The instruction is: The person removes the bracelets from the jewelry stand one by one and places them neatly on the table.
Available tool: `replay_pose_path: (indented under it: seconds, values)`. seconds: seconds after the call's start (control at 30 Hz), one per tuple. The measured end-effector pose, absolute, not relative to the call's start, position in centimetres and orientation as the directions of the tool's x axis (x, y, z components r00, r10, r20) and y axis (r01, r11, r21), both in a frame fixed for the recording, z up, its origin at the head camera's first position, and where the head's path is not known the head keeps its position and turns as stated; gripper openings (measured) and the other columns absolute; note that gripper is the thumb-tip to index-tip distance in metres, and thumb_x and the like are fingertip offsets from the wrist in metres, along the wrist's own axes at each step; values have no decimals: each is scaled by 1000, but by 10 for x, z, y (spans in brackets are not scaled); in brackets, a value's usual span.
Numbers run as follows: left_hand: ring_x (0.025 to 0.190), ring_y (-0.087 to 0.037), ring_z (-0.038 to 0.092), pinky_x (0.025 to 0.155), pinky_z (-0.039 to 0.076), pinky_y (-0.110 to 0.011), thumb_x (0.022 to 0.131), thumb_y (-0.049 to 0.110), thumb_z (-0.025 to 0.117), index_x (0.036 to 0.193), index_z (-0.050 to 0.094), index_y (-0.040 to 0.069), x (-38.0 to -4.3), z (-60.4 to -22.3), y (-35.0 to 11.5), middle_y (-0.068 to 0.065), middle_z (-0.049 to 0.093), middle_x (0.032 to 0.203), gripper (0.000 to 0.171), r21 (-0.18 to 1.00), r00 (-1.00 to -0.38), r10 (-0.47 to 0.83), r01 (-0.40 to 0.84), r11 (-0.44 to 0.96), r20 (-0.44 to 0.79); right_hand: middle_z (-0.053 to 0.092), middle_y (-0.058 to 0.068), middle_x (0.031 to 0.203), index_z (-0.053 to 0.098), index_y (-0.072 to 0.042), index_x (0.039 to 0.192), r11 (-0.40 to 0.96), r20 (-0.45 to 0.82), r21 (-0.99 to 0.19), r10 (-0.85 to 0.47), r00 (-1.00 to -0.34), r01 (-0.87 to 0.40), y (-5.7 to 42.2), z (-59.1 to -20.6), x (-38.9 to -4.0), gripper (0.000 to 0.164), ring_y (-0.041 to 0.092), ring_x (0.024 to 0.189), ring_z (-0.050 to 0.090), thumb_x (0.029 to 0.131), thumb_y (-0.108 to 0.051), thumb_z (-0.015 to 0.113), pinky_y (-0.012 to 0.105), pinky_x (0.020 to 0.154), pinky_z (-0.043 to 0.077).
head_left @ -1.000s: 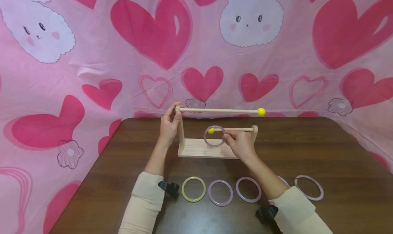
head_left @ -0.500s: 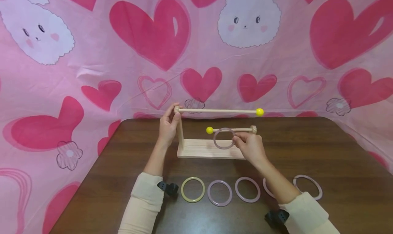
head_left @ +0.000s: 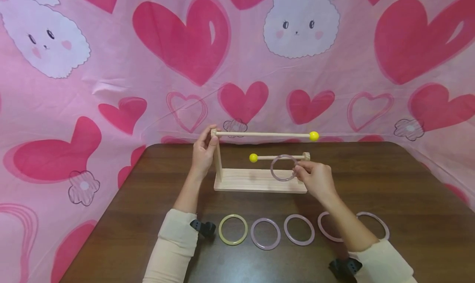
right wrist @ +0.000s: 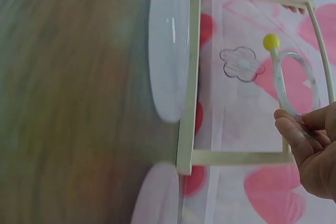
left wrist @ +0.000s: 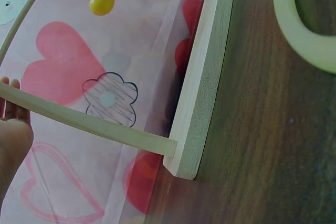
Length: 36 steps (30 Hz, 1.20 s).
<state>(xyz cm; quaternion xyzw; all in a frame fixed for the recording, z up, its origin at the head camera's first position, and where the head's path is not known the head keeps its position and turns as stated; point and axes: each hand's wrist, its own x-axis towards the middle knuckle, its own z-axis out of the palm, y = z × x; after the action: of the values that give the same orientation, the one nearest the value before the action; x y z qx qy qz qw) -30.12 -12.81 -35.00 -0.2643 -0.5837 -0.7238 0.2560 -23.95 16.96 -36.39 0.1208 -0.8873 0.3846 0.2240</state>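
A small wooden stand (head_left: pixel 256 180) holds two level rods, each tipped with a yellow ball. My left hand (head_left: pixel 203 153) grips the top of its left post, where the upper rod (head_left: pixel 263 134) begins. Between thumb and fingers, my right hand (head_left: pixel 318 179) pinches a translucent pale purple ring (head_left: pixel 272 169). That ring appears to be around the lower rod (head_left: pixel 266 157), between its yellow ball (head_left: pixel 253 158) and the right post. The right wrist view shows the pinched ring (right wrist: pixel 315 90) upright, its lower end between the fingertips.
Several rings lie in a row on the brown table (head_left: pixel 148 217) before the stand: a yellow-green ring (head_left: pixel 220 230) at left, then purple ones such as this ring (head_left: pixel 253 234). My right forearm partly covers the two rightmost. A pink heart-print cloth (head_left: pixel 245 68) hangs behind.
My right hand has moved right, carrying the ring from the lower rod's yellow ball along the rod towards the right post. The left hand keeps its grip on the left post.
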Motion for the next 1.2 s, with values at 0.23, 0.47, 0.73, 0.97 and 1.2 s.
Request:
replay_pose_path:
  seconds: [0.23, 0.47, 0.73, 0.97, 1.2]
  values:
    - [93, -11, 58, 83, 44, -24, 88, 24, 60, 120, 45, -14, -300, -350, -129, -29, 56, 109, 52, 716, -734, -69, 676, -172, 676, 67, 21, 80, 67, 11, 98, 684, 462, -642, -16, -887, -347, 186, -362, -236, 17, 26, 64, 67, 87, -2, 60, 25, 52, 53]
    - [93, -13, 57, 83, 44, -23, 91, 15, 58, 120, 41, -17, -299, -349, -130, -19, 61, 108, 46, 717, -734, -71, 676, -172, 675, 66, 24, 85, 64, 14, 99, 668, 428, -677, 15, -904, -310, 200, -358, -233, 19, 28, 67, 67, 89, 0, 57, 17, 52, 51]
    - [94, -14, 57, 84, 43, -23, 86, 25, 61, 121, 42, -15, -300, -350, -129, 3, 63, 103, 56, 713, -735, -67, 673, -195, 675, 66, 24, 85, 62, 16, 100, 671, 409, -680, 14, -912, -295, 211, -354, -230, 20, 31, 71, 67, 90, 0, 55, 16, 54, 50]
    - [94, -15, 57, 84, 43, -23, 89, 17, 58, 121, 41, -16, -302, -351, -129, 8, 63, 102, 49, 715, -735, -57, 672, -192, 675, 66, 24, 85, 62, 16, 100, 683, 406, -672, 15, -914, -287, 224, -354, -226, 20, 31, 71, 67, 91, 0, 55, 18, 55, 51]
    - [94, -16, 57, 83, 44, -23, 90, 15, 58, 120, 43, -16, -302, -349, -129, -8, 63, 105, 46, 709, -728, -59, 680, -189, 683, 67, 23, 84, 63, 15, 100, 734, 423, -618, 8, -906, -282, 238, -352, -222, 21, 30, 68, 67, 91, -2, 57, 16, 53, 50]
